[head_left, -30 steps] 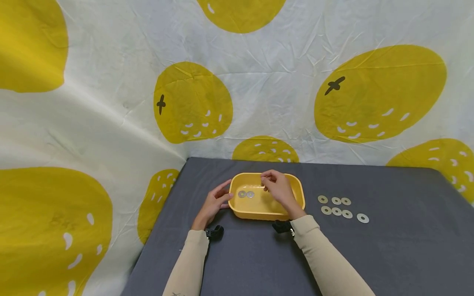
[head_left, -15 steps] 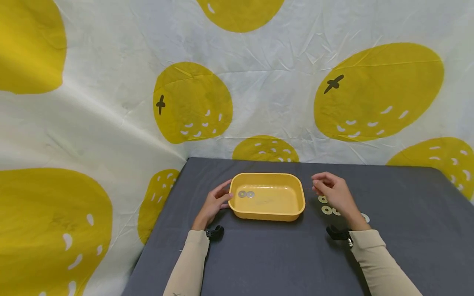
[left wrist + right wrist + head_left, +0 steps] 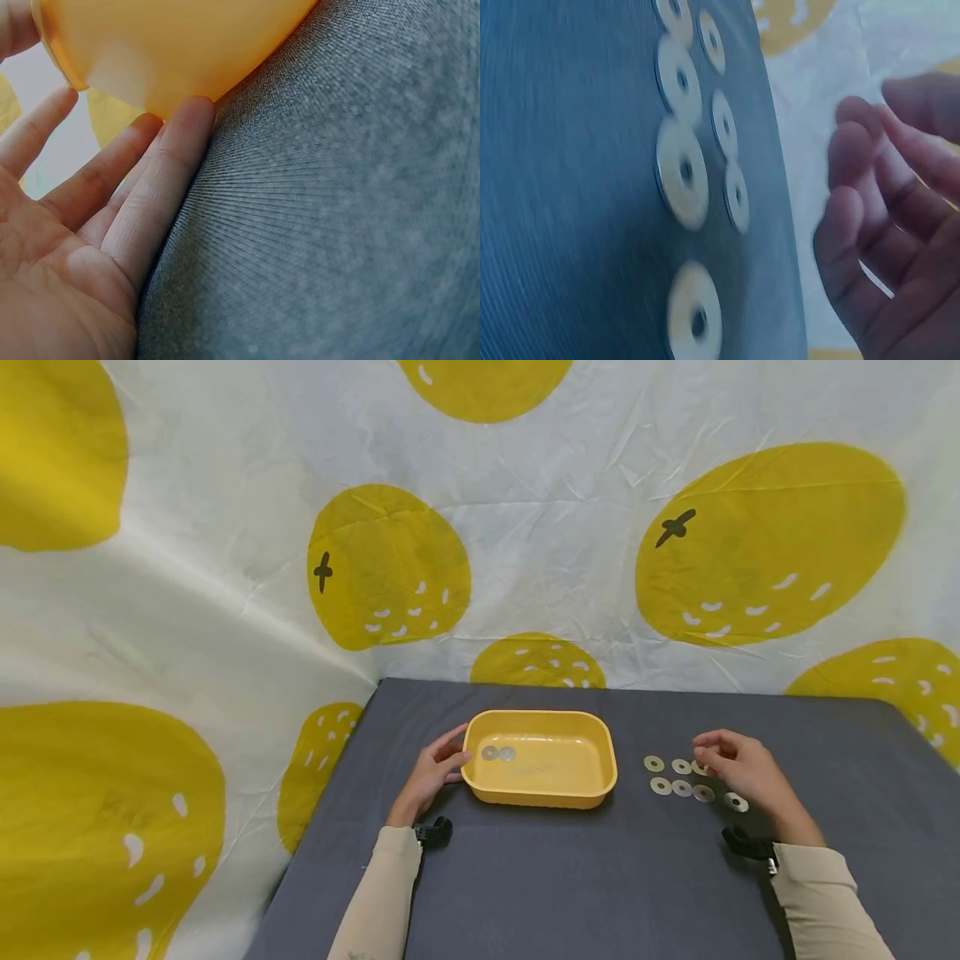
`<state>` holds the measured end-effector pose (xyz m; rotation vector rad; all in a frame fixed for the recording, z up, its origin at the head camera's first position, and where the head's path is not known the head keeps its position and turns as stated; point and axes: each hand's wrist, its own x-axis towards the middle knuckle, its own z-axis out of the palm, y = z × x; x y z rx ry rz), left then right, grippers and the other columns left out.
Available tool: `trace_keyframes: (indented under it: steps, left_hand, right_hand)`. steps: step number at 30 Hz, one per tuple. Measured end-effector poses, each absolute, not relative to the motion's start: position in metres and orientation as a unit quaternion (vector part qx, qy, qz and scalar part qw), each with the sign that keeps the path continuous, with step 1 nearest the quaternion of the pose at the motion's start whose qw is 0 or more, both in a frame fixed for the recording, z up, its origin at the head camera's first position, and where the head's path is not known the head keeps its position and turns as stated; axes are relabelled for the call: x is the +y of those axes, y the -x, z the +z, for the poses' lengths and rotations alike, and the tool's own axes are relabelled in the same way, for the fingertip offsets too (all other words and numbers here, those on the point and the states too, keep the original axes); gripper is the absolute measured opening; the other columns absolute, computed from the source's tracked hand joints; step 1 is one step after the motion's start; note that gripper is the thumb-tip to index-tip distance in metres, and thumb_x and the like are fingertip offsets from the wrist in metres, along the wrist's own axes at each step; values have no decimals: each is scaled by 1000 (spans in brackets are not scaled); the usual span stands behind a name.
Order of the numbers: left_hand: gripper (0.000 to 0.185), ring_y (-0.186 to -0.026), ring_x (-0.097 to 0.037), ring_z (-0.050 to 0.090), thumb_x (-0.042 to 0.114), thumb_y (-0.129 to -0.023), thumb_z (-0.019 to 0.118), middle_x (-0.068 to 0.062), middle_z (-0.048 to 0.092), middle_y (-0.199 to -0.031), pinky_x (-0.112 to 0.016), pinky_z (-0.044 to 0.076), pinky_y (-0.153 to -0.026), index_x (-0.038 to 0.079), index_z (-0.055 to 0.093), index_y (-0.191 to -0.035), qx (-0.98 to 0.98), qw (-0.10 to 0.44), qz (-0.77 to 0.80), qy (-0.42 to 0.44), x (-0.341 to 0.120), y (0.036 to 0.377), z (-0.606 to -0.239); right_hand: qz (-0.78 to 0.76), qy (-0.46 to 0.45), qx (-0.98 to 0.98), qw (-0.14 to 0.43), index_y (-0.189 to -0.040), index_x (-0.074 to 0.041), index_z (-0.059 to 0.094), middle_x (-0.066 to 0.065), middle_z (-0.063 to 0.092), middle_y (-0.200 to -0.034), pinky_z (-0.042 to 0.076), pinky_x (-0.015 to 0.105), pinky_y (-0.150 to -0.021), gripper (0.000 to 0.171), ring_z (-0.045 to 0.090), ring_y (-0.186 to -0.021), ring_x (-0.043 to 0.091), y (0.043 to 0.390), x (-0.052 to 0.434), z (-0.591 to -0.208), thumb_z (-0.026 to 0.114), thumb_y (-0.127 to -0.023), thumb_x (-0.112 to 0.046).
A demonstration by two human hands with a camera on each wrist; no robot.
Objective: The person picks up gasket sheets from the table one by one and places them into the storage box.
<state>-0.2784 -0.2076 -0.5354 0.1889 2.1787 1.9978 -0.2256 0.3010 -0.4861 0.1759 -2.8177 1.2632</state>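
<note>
A yellow tray (image 3: 538, 797) stands on the dark cloth, two metal washers (image 3: 507, 754) side by side at its left end. My left hand (image 3: 429, 779) holds the tray's left side, thumb over the rim, and the left wrist view shows its fingertips against the outer wall (image 3: 202, 60). Right of the tray lie several flat washers (image 3: 661, 786) in two rough rows. Above the right end of these rows hovers my right hand (image 3: 750, 770), fingers loosely bent and holding nothing; it partly covers one washer. The right wrist view has the washers (image 3: 681, 172) beside the fingers, slightly blurred.
A dark grey cloth (image 3: 540, 885) covers the table. White fabric (image 3: 555, 568) printed with big yellow fruit hangs behind the table and along its left. Both wrists wear black straps (image 3: 433, 833).
My right hand has left the tray and travelled right to the far end of the washers. The left hand and the tray have stayed in place.
</note>
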Motion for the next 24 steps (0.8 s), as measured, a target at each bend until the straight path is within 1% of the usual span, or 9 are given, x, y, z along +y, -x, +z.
trace_keyframes:
  steps: [2, 6, 11, 15, 20, 24]
  left_hand:
    - [58, -109, -20, 69, 28, -96, 73, -15, 64, -131, -37, 63, -85, 33, 53, -150, 731, 89, 673, -64, -208, 278, -535]
    - [60, -108, -19, 69, 30, -95, 74, -16, 64, -131, -37, 63, -85, 32, 52, -151, 729, 90, 675, -65, -209, 278, -533]
    - [59, -107, -19, 69, 31, -95, 75, -15, 64, -131, -37, 63, -85, 33, 53, -150, 729, 97, 675, -59, -209, 278, -533]
    - [60, -108, -19, 69, 32, -95, 75, -15, 64, -131, -37, 63, -86, 33, 52, -151, 732, 95, 672, -59, -209, 278, -533]
    - [58, -111, -20, 67, 34, -95, 75, -14, 63, -132, -38, 63, -87, 35, 54, -149, 732, 99, 671, -54, -209, 279, -532]
    - [58, -112, -21, 67, 33, -95, 74, -14, 63, -133, -38, 63, -87, 35, 53, -149, 734, 101, 669, -55, -209, 279, -532]
  right_hand:
    - [385, -58, -921, 10, -126, 5, 63, 17, 72, -95, 54, 28, -63, 35, 65, -74, 18, 225, 308, -484, 60, -105, -22]
    - [336, -52, -940, -14, -122, 5, 64, 13, 69, -90, 50, 28, -61, 35, 61, -71, 17, 222, 325, -481, 62, -103, -24]
    - [290, -54, -954, -44, -110, 2, 67, 4, 65, -83, 43, 27, -60, 28, 54, -69, 10, 215, 345, -482, 67, -100, -24]
    - [290, -79, -951, -68, -104, -1, 69, 0, 62, -79, 39, 24, -61, 23, 49, -67, 4, 212, 355, -487, 75, -94, -21]
    - [304, -99, -942, -105, -104, -1, 68, -3, 59, -76, 37, 22, -61, 26, 47, -66, 1, 212, 361, -493, 78, -90, -21]
    - [318, -119, -934, -106, -100, -1, 66, -4, 53, -75, 36, 22, -60, 26, 45, -65, 0, 214, 361, -498, 81, -87, -17]
